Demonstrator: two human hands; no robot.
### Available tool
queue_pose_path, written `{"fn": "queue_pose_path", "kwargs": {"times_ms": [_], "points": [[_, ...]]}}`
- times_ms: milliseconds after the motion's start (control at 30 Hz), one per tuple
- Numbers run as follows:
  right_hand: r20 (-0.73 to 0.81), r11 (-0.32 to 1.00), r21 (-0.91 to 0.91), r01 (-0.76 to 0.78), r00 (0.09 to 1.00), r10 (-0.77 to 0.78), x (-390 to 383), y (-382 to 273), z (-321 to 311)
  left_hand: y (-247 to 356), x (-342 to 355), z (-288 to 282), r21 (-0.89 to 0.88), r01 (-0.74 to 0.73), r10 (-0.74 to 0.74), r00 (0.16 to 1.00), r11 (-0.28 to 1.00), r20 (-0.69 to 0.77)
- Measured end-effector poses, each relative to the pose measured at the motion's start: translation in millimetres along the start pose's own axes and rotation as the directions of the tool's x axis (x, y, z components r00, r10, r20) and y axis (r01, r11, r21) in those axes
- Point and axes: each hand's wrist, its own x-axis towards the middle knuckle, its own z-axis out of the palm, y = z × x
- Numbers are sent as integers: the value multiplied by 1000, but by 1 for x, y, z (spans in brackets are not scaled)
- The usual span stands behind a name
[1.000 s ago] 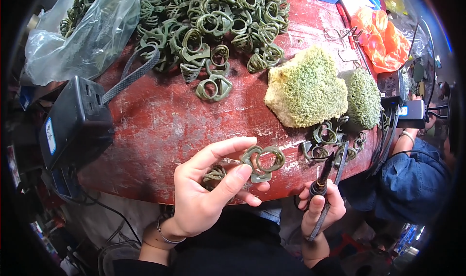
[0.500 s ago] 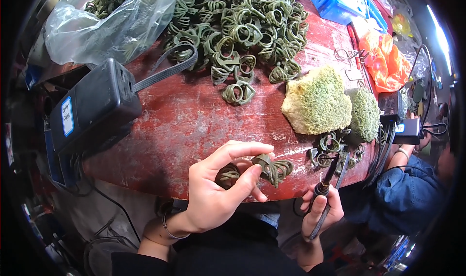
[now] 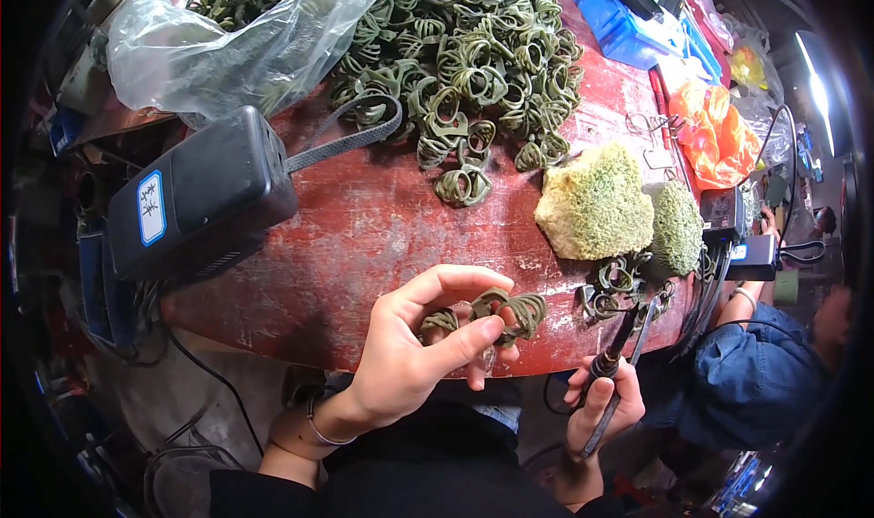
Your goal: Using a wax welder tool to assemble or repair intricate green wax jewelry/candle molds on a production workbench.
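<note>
Taking the left hand (image 3: 405, 350) as the clock's centre, we find a green ring (image 3: 523, 316) at between two and three o'clock, above the near edge of the tabletop (image 3: 364, 236). Thumb and fingers are closed on it, apparently a light pinch that leaves its loops exposed. We note a second ring (image 3: 441, 323) tucked inside the curled hand, presumably to free the fingertips. At between three and four o'clock, the right hand (image 3: 605, 409) has its fingers wrapped round an iron (image 3: 623, 331) and a metal strip (image 3: 645, 331) together, both pointing up and outward, which we judge keeps the dark tip off the skin. The main pile (image 3: 473, 63) lies near twelve; a small cluster (image 3: 603, 305) sits just before three, likely for easy reach. A rough stone (image 3: 596, 204) rests at two, just beyond the cluster.
</note>
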Motion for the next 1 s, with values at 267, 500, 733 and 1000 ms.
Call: {"fn": "queue_pose_path", "kwargs": {"times_ms": [267,500,733,1000], "points": [[18,997,14,72,997,-72,-4,-8,8,-7,0,-14,-286,151,-130,987,946,91],[55,994,69,87,994,-91,-4,-20,18,-19,3,-28,-669,375,13,867,641,498],[94,987,95,131,986,-140,2,-38,24,-13,-1,-29,-688,501,45,791,526,610],[228,989,41,140,963,-145,29,-66,42,-4,-11,-31,-528,264,-34,913,807,405]]}}
